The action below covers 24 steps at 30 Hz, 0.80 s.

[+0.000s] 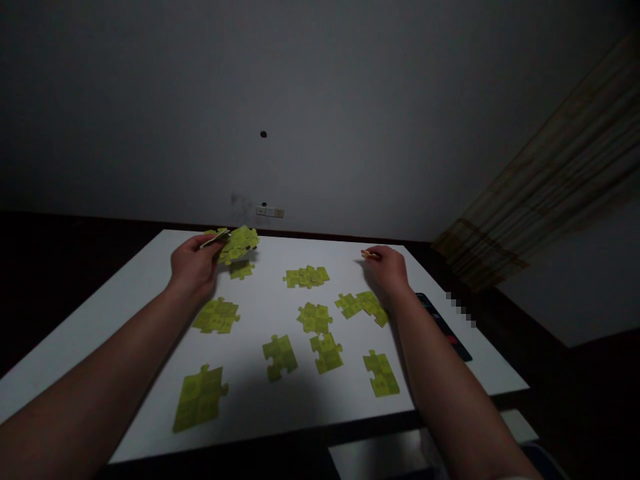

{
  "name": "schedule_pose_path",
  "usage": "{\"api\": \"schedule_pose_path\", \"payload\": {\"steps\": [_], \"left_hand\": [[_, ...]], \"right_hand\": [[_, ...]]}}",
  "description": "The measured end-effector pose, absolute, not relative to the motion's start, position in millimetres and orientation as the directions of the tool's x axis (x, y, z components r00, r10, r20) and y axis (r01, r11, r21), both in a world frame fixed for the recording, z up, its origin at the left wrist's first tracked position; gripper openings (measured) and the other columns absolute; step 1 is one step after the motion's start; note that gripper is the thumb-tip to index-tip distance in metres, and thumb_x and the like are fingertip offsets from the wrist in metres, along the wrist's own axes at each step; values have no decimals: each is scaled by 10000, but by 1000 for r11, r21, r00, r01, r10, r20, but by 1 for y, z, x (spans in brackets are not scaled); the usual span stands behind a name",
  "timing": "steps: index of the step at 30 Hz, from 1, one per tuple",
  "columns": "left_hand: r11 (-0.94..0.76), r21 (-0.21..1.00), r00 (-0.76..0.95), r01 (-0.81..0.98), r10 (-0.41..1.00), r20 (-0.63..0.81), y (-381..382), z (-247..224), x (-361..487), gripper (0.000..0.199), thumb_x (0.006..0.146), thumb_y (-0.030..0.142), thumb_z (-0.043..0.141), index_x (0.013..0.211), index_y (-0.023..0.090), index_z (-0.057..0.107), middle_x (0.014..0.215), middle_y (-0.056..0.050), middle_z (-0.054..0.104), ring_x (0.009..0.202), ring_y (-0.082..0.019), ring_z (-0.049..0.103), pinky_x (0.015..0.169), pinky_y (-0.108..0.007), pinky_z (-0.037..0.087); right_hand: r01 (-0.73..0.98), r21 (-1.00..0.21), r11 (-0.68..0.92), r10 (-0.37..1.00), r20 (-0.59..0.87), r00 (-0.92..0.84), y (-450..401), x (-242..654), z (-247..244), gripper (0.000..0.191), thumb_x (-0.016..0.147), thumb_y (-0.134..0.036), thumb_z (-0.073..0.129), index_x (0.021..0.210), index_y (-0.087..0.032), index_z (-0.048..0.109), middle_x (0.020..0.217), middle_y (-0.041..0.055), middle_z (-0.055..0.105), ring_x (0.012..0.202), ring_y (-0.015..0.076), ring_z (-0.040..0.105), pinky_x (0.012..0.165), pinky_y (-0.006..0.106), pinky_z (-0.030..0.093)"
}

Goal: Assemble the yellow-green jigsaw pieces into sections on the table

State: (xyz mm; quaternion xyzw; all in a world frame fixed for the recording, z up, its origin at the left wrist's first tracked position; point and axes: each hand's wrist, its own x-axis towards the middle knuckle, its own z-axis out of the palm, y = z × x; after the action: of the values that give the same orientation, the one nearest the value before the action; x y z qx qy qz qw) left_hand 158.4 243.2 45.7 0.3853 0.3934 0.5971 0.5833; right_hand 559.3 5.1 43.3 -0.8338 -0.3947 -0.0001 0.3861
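Observation:
My left hand (193, 267) is closed around some yellow-green jigsaw puzzle pieces (240, 244) at the far left of the table. Below them a single piece (242, 269) lies flat. At the far right my right hand (387, 270) pinches one puzzle piece (369, 255), seen nearly edge-on. Two touching pieces (363, 305) lie beside my right wrist. In the middle are a small overlapping heap (306, 277) and another cluster (315, 318). Nearer me lie a large corner-shaped piece (200, 396) and several loose pieces (280, 357).
The puzzle pieces lie on a white table (150, 440). A dark phone-like slab (445, 327) rests near its right edge, partly behind my forearm. Beyond stands a grey wall with a socket strip (270, 212); a patterned curtain (540, 167) hangs at right.

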Motion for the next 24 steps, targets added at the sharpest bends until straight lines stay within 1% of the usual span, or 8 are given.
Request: {"api": "schedule_pose_path", "payload": {"steps": [3, 6, 11, 14, 16, 18, 21, 24], "left_hand": [[-10, 918, -104, -396, 994, -34, 237, 50, 161, 290, 750, -1, 917, 889, 227, 803, 959, -30, 833, 892, -175, 803, 931, -285, 693], [1, 918, -100, -397, 994, -44, 233, 54, 163, 294, 735, 1, 929, 881, 227, 809, 959, -28, 835, 898, -178, 801, 958, -300, 692], [-24, 922, -79, -386, 997, -7, 230, 50, 165, 279, 730, 39, 948, 884, 227, 810, 948, -34, 825, 896, -196, 802, 954, -326, 692], [-20, 917, 11, -399, 1000, 26, 220, 48, 170, 350, 653, 140, 1056, 885, 223, 807, 916, -20, 819, 864, -193, 789, 890, -325, 685], [1, 914, 109, -406, 993, 47, 207, 48, 175, 452, 567, 242, 1126, 893, 212, 814, 900, -14, 820, 844, -192, 779, 828, -315, 667], [14, 918, 204, -397, 976, 73, 193, 48, 180, 526, 502, 322, 1158, 886, 195, 823, 905, -23, 829, 838, -182, 766, 800, -298, 636], [14, 930, 313, -368, 944, 109, 172, 49, 186, 524, 481, 347, 1161, 847, 187, 822, 890, -26, 826, 850, -171, 753, 835, -303, 620], [31, 946, 410, -324, 905, 111, 161, 49, 188, 481, 498, 336, 1148, 818, 191, 819, 865, -19, 811, 820, -173, 733, 813, -323, 612]], "right_hand": [[740, -442, -507, 735, 226, 639, 0, 560, 45, 263, 1017, -241, 758, 1186, -288, 954, 1447, 144, 898, 1420, 384, 801, 1268, 497, 580], [756, -395, -522, 778, 142, 611, -5, 559, 44, 389, 925, -187, 791, 1251, -306, 965, 1487, 136, 890, 1428, 403, 810, 1252, 498, 596], [677, -567, -470, 661, 283, 696, -2, 557, 49, 455, 991, -310, 642, 1345, -256, 923, 1493, 153, 876, 1470, 403, 775, 1265, 540, 590], [588, -780, -214, 600, 370, 710, 8, 548, 55, 364, 964, -425, 611, 1101, -262, 906, 1256, 132, 915, 1228, 362, 831, 1087, 507, 660], [466, -884, -34, 686, 318, 654, 16, 531, 56, 290, 894, -480, 695, 985, -269, 873, 1138, 118, 922, 1018, 322, 815, 893, 453, 665], [320, -946, 53, 825, 222, 519, 23, 507, 54, 305, 856, -506, 805, 1026, -264, 882, 1144, 126, 932, 919, 289, 794, 764, 402, 620], [126, -990, 56, 960, 88, 266, 30, 466, 47, 400, 904, -544, 911, 1208, -285, 893, 1282, 129, 927, 1016, 287, 842, 803, 396, 646], [29, -999, 20, 995, 23, 98, 34, 437, 38, 450, 936, -612, 937, 1268, -312, 887, 1213, 103, 920, 1068, 300, 849, 870, 425, 690]]}}
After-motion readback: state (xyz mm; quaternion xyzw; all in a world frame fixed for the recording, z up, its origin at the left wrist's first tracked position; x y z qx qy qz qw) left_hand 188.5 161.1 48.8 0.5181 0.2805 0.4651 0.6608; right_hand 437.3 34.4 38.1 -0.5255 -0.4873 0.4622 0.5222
